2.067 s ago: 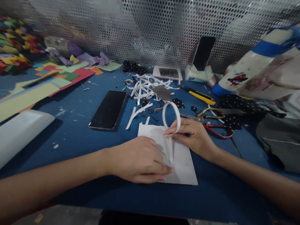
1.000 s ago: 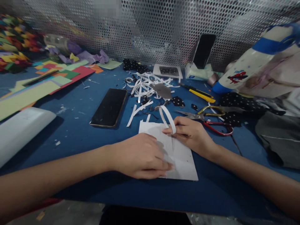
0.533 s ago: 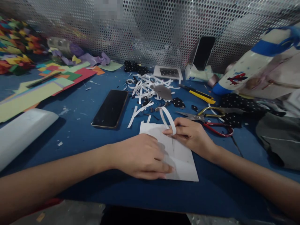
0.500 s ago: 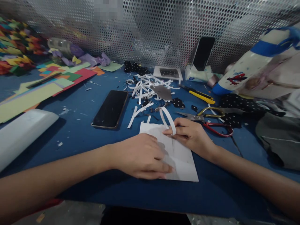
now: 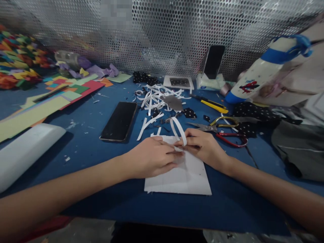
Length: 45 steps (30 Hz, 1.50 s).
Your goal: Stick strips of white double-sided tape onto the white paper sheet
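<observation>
A white sheet of card (image 5: 187, 184) lies flat before me, near the table's front edge. My left hand (image 5: 154, 157) rests across its upper left part, fingers stretched out and pointing right, the tips close to my right hand's fingers. Pinched in my right hand (image 5: 202, 145), at the card's upper right, is a white paper strip (image 5: 179, 127) that curls up into a loop. The lower end of the strip is hidden among my fingers. Right beyond that hand lie scissors (image 5: 215, 127) with one yellow and one red handle, their blades pointing left.
Behind the card is a heap of white paper strips (image 5: 154, 96). A phone (image 5: 118, 121) lies left of it; a yellow cutter (image 5: 214, 106) is at right. A bottle (image 5: 260, 74) leans far right, with coloured paper (image 5: 30, 116) and a pale long object (image 5: 27, 152) at left.
My left hand has moved up the card toward my right hand, baring the card's lower left part. My right hand keeps its pinch on the strip. The view has shifted slightly.
</observation>
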Each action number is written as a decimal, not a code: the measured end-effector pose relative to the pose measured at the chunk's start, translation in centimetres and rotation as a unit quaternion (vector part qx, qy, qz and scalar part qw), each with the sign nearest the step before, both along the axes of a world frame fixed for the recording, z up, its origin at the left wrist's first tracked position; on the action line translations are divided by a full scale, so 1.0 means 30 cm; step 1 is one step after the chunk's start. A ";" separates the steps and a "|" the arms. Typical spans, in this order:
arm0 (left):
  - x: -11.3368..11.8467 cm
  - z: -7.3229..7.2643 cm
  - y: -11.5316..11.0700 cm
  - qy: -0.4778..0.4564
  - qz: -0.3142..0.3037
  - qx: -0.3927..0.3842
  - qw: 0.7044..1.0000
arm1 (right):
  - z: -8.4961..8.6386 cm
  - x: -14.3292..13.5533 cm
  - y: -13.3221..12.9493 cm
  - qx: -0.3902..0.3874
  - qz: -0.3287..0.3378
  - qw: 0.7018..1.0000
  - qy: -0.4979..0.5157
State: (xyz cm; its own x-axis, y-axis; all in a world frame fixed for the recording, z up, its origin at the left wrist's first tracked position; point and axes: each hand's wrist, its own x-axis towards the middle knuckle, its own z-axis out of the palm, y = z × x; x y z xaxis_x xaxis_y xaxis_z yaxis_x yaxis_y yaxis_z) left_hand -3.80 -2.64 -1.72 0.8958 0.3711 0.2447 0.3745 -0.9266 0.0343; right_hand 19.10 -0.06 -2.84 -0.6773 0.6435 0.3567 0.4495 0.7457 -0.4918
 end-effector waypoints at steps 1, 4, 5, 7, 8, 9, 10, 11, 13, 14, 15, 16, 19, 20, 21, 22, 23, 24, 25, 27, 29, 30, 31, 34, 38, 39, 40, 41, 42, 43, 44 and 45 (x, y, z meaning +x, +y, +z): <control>0.000 0.004 0.000 0.002 -0.011 -0.010 1.000 | 0.000 0.000 0.000 -0.001 -0.002 1.000 0.001; 0.002 0.016 -0.007 0.009 -0.036 -0.027 0.999 | -0.001 -0.001 0.000 0.000 -0.008 1.000 0.005; 0.003 0.019 -0.009 0.011 -0.044 -0.031 0.998 | -0.001 -0.001 0.000 0.001 -0.009 1.000 0.007; 0.004 0.022 -0.015 0.012 -0.063 -0.038 0.997 | 0.000 -0.003 0.000 0.001 -0.010 1.000 0.007; 0.005 0.023 -0.018 0.011 -0.073 -0.041 0.996 | 0.001 -0.003 0.000 0.000 -0.011 1.000 0.005; 0.005 0.023 -0.020 0.010 -0.084 -0.044 0.995 | 0.001 -0.003 -0.001 -0.003 -0.011 1.000 0.004; 0.005 0.024 -0.024 0.010 -0.094 -0.048 0.994 | 0.002 -0.003 -0.001 -0.006 -0.012 1.000 0.002; 0.006 0.024 -0.028 0.012 -0.103 -0.052 0.993 | 0.003 -0.003 -0.001 -0.009 -0.013 1.000 0.001; 0.009 0.024 -0.039 0.015 -0.116 -0.059 0.991 | 0.004 -0.003 -0.001 -0.013 -0.015 1.000 0.000; 0.010 0.024 -0.044 0.016 -0.120 -0.059 0.991 | 0.005 -0.002 -0.001 -0.012 -0.015 1.000 0.001; 0.012 0.024 -0.049 0.015 -0.122 -0.056 0.991 | 0.005 -0.002 -0.001 -0.011 -0.015 1.000 0.001; 0.013 0.023 -0.053 0.014 -0.121 -0.049 0.991 | 0.005 -0.002 -0.001 -0.010 -0.015 1.000 0.001; 0.015 0.018 -0.053 0.012 -0.089 -0.015 0.996 | 0.003 -0.002 -0.001 -0.012 -0.014 1.000 0.003; 0.015 0.015 -0.049 0.013 -0.070 -0.001 0.997 | 0.002 -0.002 0.000 -0.013 -0.015 1.000 0.003; 0.016 0.012 -0.044 0.016 -0.049 0.013 0.999 | 0.000 -0.003 0.000 -0.013 -0.017 1.000 0.001; 0.017 0.010 -0.038 0.019 -0.028 0.024 0.999 | -0.001 -0.003 0.001 -0.014 -0.019 1.000 0.000; 0.018 0.007 -0.032 0.025 -0.009 0.033 0.999 | -0.002 -0.003 0.001 -0.014 -0.020 1.000 -0.001; 0.021 0.005 -0.027 0.031 0.006 0.038 0.999 | -0.002 -0.003 0.002 -0.014 -0.020 1.000 -0.002; 0.024 0.004 -0.024 0.038 0.019 0.040 0.998 | -0.002 -0.003 0.002 -0.013 -0.018 1.000 -0.001; 0.031 0.003 -0.023 0.051 0.042 0.033 0.997 | -0.001 -0.003 0.003 -0.016 -0.014 1.000 0.004; 0.039 0.005 -0.029 0.058 0.060 0.022 0.996 | 0.000 -0.003 0.004 -0.026 -0.014 0.999 0.012; 0.042 0.006 -0.034 0.060 0.067 0.018 0.996 | 0.001 -0.003 0.004 -0.034 -0.016 0.999 0.015; 0.044 0.008 -0.038 0.061 0.072 0.014 0.995 | 0.001 -0.003 0.004 -0.042 -0.018 0.999 0.017; 0.046 0.014 -0.048 0.051 0.060 -0.002 0.997 | 0.001 -0.004 0.006 -0.048 -0.023 0.998 0.020; 0.039 0.015 -0.054 0.024 0.008 -0.037 0.999 | 0.001 -0.004 0.010 -0.047 -0.015 0.998 0.029; 0.037 0.014 -0.056 0.019 -0.005 -0.043 0.999 | 0.002 -0.004 0.011 -0.048 -0.013 0.998 0.029; 0.035 0.013 -0.057 0.014 -0.018 -0.047 0.999 | 0.002 -0.004 0.012 -0.049 -0.011 0.998 0.029; 0.033 0.011 -0.057 0.012 -0.030 -0.049 0.998 | 0.002 -0.004 0.012 -0.049 -0.010 0.998 0.029; 0.031 0.010 -0.056 0.012 -0.038 -0.048 0.998 | 0.002 -0.005 0.012 -0.051 -0.011 0.998 0.028; 0.029 0.010 -0.054 0.015 -0.042 -0.043 0.998 | 0.002 -0.005 0.012 -0.052 -0.011 0.998 0.027; 0.027 0.009 -0.050 0.018 -0.039 -0.035 0.998 | 0.002 -0.005 0.012 -0.052 -0.012 0.998 0.027; 0.026 0.009 -0.045 0.023 -0.027 -0.025 0.999 | 0.002 -0.004 0.011 -0.051 -0.013 0.998 0.026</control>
State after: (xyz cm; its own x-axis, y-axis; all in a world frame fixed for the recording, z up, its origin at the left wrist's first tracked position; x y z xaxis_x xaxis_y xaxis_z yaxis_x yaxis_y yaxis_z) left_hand -3.03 -3.98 -1.43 0.9246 0.3331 0.1850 0.3266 -0.9429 0.0657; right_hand 18.96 0.28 -2.79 -0.6421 0.6949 0.3237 0.4391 0.6795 -0.5877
